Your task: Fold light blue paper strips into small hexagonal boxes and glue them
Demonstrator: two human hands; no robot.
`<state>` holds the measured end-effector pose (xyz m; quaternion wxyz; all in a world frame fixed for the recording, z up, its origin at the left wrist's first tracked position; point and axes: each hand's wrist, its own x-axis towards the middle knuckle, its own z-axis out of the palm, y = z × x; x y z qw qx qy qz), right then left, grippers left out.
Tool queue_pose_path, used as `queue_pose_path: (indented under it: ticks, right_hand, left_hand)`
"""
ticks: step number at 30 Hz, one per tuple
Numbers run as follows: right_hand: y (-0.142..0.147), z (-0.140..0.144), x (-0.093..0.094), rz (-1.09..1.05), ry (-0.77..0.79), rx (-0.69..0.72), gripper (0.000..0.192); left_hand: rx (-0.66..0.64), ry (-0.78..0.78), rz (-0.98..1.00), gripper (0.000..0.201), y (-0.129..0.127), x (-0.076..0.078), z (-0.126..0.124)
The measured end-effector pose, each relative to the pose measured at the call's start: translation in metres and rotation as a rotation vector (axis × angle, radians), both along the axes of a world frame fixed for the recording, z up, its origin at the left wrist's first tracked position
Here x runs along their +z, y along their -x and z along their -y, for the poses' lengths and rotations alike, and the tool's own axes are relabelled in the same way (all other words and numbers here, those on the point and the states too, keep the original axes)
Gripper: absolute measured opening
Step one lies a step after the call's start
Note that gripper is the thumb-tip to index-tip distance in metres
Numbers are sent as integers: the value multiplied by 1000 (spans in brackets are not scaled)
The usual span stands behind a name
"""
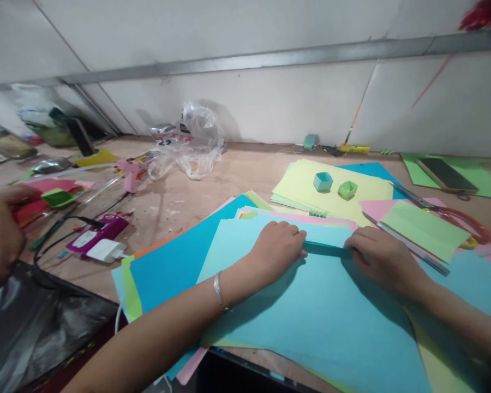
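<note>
My left hand [277, 246] and my right hand [379, 252] press on a folded strip of teal paper [326, 249], one at each end. The strip lies on a large light-blue sheet [311, 316] on top of a stack of coloured paper [175, 262]. My fingers are curled down onto the strip's fold. A bracelet sits on my left wrist.
Two small folded paper boxes, teal [323, 181] and green [347, 189], rest on yellow sheets. Red-handled scissors [454, 215] lie at right, a phone [447, 173] behind. A glue gun [131, 173], plastic bag [190, 143] and charger [100, 240] sit left. Another person's hand [0, 234] is at far left.
</note>
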<state>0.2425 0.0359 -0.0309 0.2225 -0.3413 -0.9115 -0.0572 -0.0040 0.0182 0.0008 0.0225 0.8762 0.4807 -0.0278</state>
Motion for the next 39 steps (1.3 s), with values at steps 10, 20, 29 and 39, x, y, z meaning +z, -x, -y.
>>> queue_pose_path:
  ticks: [10,20,29,39]
  right_hand:
    - [3,-3,-6,39,-91,54,25]
    - [7,-1,-8,116,-137,69,30]
    - [7,0,-7,125,-150,89,32]
    - [11,5,-6,217,-174,78,28]
  left_hand:
    - [-47,-200,-63,22,5,-15,-6]
    - [-100,-269,6,23,10,-21,-2]
    - [-101,-252,-71,24,10,-16,-3]
    - [-144,-104,-163,23,-3,-10,5]
